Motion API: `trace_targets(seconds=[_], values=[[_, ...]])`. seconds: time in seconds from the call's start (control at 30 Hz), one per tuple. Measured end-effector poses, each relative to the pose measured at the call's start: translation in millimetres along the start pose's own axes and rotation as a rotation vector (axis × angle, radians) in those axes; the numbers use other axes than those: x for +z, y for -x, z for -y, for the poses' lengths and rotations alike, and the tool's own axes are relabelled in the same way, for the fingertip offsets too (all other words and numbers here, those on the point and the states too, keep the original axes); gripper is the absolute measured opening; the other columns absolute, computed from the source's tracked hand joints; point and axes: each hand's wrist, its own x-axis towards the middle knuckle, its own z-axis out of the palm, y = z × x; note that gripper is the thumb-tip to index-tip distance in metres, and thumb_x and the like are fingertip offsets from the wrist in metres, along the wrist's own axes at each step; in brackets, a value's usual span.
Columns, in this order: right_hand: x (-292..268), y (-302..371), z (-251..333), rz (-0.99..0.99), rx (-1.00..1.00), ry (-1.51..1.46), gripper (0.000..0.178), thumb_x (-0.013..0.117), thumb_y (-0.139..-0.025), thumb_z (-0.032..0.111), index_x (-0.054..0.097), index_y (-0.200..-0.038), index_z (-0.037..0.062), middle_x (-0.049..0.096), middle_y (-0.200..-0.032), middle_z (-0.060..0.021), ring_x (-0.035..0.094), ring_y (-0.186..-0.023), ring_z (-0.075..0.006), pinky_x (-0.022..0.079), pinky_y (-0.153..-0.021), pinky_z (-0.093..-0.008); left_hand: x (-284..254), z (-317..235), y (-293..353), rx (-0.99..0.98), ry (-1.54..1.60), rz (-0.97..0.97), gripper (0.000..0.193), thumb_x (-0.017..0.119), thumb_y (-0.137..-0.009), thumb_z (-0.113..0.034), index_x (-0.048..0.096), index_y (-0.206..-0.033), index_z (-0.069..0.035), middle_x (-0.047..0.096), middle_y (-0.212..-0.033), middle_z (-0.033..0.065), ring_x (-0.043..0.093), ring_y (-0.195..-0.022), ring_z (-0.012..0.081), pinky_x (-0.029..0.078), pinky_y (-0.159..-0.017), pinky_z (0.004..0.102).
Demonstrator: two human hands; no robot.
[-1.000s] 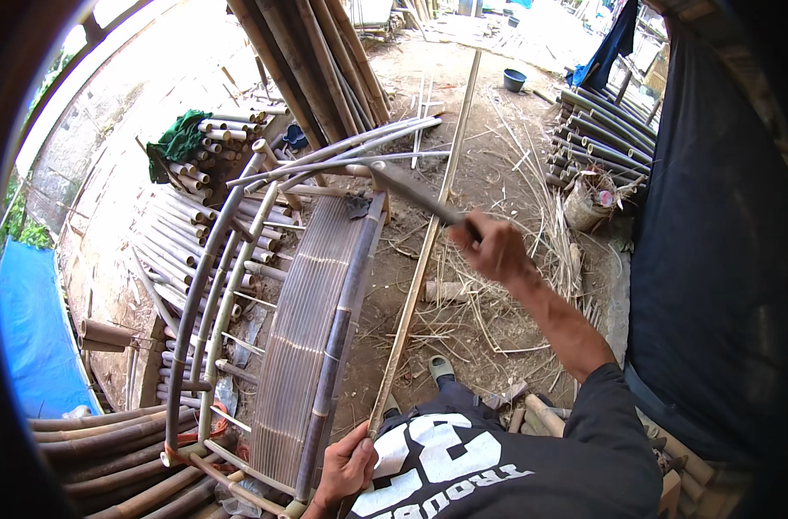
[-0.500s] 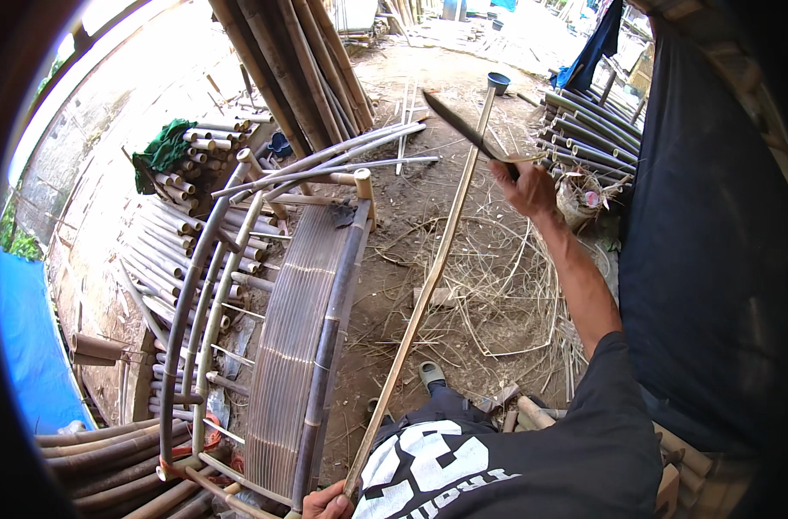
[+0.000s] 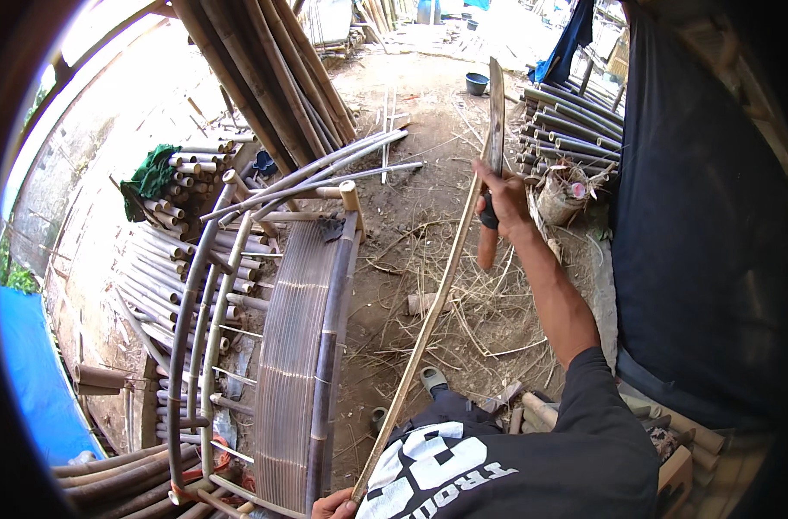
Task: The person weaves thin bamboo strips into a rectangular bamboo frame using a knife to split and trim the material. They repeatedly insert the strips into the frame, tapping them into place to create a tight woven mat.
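A long, narrow bamboo strip [image 3: 434, 311] slants up from the lower middle toward the far right, between me and the bamboo bench [image 3: 292, 346]. Its near end is in the closed fingers of my left hand [image 3: 334, 503], at the bottom edge beside my black shirt. My right hand [image 3: 508, 206], arm stretched forward, grips a machete [image 3: 497, 117] with the blade upright and the dark-banded wooden handle below the fist. The fingers of that hand lie against the strip's upper part; whether the strip continues behind hand and blade, I cannot tell.
Loose poles [image 3: 312, 173] lie across the bench's far end. Tall bamboo [image 3: 264, 78] leans beyond it. Pole stacks [image 3: 575, 130] stand far right, near a dark bucket [image 3: 477, 84]. Shavings [image 3: 489, 311] litter the ground. A black sheet [image 3: 688, 225] hangs at right.
The machete has turned from pointing up and left to upright. My right hand has come lower and nearer, against the strip. My left hand keeps its hold; the view has shifted slightly.
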Motion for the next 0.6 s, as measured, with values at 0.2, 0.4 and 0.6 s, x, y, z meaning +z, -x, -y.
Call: trace_targets(seconds=[0.2, 0.4, 0.6], values=[[38.6, 27.0, -8.1, 0.11, 0.1, -0.18, 0.026, 0.074, -0.086, 0.029, 0.067, -0.077, 0.0053, 0.058, -0.059, -0.0013, 0.054, -0.043, -0.0104, 0.044, -0.04, -0.0242, -10.2, -24.3, -39.4, 0.042, 0.002, 0.285, 0.057, 0.06, -0.086, -0.042, 0.061, -0.117, 0.006, 0.065, -0.107, 0.0112, 0.057, -0.106, 0.0188, 0.042, -0.092, 0.0314], [94.0, 79.2, -25.0, 0.333, 0.0, 0.229, 0.043, 0.06, -0.093, 0.047, 0.061, -0.081, 0.0057, 0.057, -0.059, -0.0016, 0.051, -0.041, -0.0102, 0.041, -0.036, -0.0262, 49.5, -98.1, -175.8, 0.161, 0.448, 0.244, 0.039, 0.059, -0.098, -0.023, 0.055, -0.128, 0.001, 0.058, -0.082, 0.001, 0.051, -0.058, 0.0065, 0.04, -0.049, 0.0207], [72.8, 128.6, -51.4, 0.533, -0.969, 1.077, 0.06, 0.042, -0.094, 0.066, 0.05, -0.076, 0.0093, 0.052, -0.056, -0.004, 0.051, -0.041, -0.0157, 0.048, -0.038, -0.0373, 47.0, -115.5, -181.5, 0.312, 0.175, -0.14, 0.031, 0.056, -0.099, -0.015, 0.059, -0.127, 0.0, 0.057, -0.076, -0.0031, 0.044, -0.054, 0.001, 0.034, -0.045, 0.0176]])
